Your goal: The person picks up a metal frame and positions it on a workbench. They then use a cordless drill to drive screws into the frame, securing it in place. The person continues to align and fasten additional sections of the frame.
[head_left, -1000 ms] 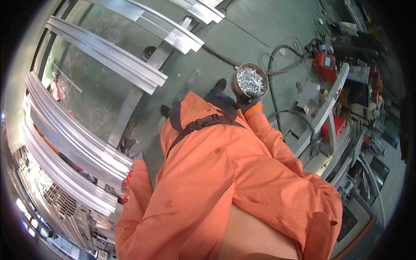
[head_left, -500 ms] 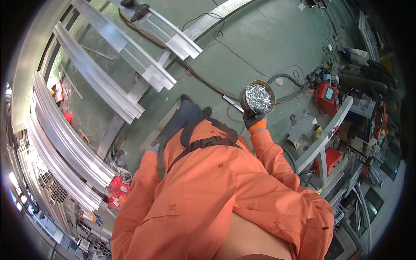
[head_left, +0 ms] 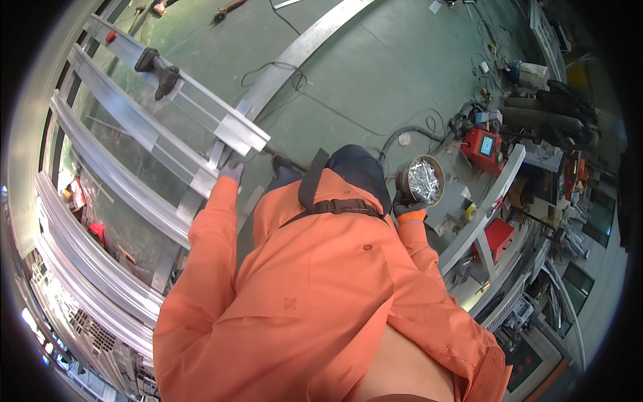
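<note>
In my right hand point(head_left: 406, 203), wearing a dark glove, I hold a round tin point(head_left: 439, 175) by its near left side. Many shiny metal fasteners point(head_left: 422, 181), too small to name exactly, fill it. My left hand point(head_left: 232, 171), in a grey glove, hangs at my left with its fingers loosely stretched and nothing visible in them. It is nearest to the ends of the long aluminium profiles point(head_left: 242, 134); whether it touches one I cannot tell. A dark cordless drill point(head_left: 158, 72) lies on the farthest profile.
More profiles point(head_left: 107, 261) lie to the left across a metal beam point(head_left: 315, 41). Cables and a hose point(head_left: 408, 131) run over the green floor. At right stand a red machine with a screen point(head_left: 483, 149), a metal frame point(head_left: 497, 204), a red box point(head_left: 495, 239) and gas cylinders point(head_left: 542, 124).
I have stepped forward and turned, so the profiles and drill sit lower and farther left in view. My left hand is now close to the profile ends. The tin stays in my right hand.
</note>
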Motion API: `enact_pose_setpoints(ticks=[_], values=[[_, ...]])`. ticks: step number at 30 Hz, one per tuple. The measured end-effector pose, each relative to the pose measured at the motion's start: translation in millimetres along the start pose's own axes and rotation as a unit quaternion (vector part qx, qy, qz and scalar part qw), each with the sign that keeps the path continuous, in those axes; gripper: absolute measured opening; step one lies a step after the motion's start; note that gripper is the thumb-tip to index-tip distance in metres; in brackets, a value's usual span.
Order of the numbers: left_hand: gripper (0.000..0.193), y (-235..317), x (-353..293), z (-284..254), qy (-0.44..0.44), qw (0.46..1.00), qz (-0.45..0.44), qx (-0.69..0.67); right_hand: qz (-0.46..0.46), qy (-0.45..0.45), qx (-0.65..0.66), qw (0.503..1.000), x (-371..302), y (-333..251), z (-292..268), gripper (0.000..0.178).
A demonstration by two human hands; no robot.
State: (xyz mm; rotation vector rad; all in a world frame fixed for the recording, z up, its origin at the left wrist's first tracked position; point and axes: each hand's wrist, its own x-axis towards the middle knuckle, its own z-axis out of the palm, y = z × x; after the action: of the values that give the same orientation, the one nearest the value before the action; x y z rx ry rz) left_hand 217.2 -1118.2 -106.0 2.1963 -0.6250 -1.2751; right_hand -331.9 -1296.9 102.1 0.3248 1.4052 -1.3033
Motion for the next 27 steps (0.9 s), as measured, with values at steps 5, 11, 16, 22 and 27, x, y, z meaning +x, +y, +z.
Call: enact_pose_setpoints(ticks=[5, 11, 16, 22, 27], values=[[0.031, 197, 62, 12, -0.032, 0.979, 0.024, -0.201, 0.042, -0.048, 0.044, 0.997, 85, -42, 31, 0.037], [0.034, 258, 88, 29, 0.032, 0.988, -0.099, 0.116, 0.088, -0.075, -0.014, 0.993, 174, -61, 170, 0.05], [0.053, 271, 87, 82, -0.017, 0.957, -0.239, 0.163, 0.093, -0.093, -0.137, 0.982, 291, -106, 301, 0.04], [0.075, 350, 152, 117, 0.047, 0.955, -0.281, 0.084, 0.145, -0.184, -0.178, 0.956, 396, -188, 484, 0.032], [0.069, 288, 139, 82, 0.233, 0.929, -0.285, -0.043, 0.207, -0.229, -0.13, 0.942, 370, -162, 639, 0.021]])
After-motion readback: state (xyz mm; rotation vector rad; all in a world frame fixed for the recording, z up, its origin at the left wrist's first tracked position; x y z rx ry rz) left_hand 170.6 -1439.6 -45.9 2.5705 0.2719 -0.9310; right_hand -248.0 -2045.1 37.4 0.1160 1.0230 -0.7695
